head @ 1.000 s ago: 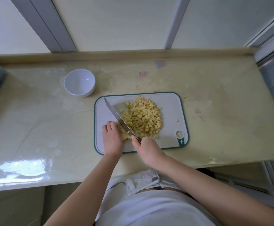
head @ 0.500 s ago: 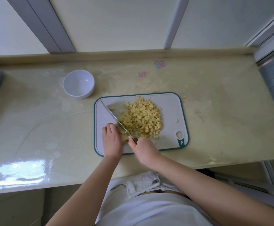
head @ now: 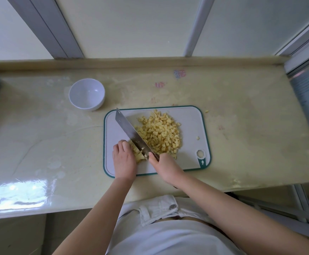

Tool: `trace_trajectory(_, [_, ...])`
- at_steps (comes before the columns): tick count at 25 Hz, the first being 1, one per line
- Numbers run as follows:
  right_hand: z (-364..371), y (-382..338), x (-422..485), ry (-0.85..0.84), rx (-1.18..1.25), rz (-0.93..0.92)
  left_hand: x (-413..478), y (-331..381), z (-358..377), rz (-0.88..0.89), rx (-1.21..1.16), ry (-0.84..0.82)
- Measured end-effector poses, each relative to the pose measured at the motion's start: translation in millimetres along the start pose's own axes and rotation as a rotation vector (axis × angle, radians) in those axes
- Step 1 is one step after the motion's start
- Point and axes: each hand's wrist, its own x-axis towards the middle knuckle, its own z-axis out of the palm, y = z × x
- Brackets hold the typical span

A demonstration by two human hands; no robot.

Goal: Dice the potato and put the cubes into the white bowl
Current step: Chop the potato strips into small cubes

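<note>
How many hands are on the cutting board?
2. The left hand holds down the uncut potato piece on the cutting board; the right hand, just beside it, grips the knife by its handle.

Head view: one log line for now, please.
right hand: holds steel kitchen knife | left hand: holds yellow potato piece | yellow cube pile: on white green-edged board | round white bowl: empty

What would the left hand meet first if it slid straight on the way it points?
Probably the knife blade, which crosses just beyond the left hand; blade height unclear.
</note>
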Motion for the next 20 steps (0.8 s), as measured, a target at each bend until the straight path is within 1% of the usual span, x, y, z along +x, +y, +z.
trace_trajectory(5, [6, -8, 4, 0.013, -0.06, -0.028, -1, 1, -3, -0.016, -0.008, -0.031])
trace_trajectory(10, [-7, -10, 3, -0.019, -0.069, -0.07, 0, 0, -6, -0.029, -0.053, -0.086])
trace_trajectory(14, [-9, -11, -2, -0.007, -0.057, -0.085, -2, 1, -10, -0.142, -0.191, -0.107])
trace_trajectory(15, [-9, -11, -3, 0.003, -0.042, -0.084, -4, 0, -12, -0.148, -0.231, -0.11])
trace_trajectory(17, [-12, -12, -7, 0.027, -0.009, -0.085, -9, -1, -17, -0.116, -0.276, -0.158])
trace_trajectory(20, [-15, -13, -12, 0.029, 0.01, -0.085, -21, 0, -22, -0.077, -0.263, -0.25])
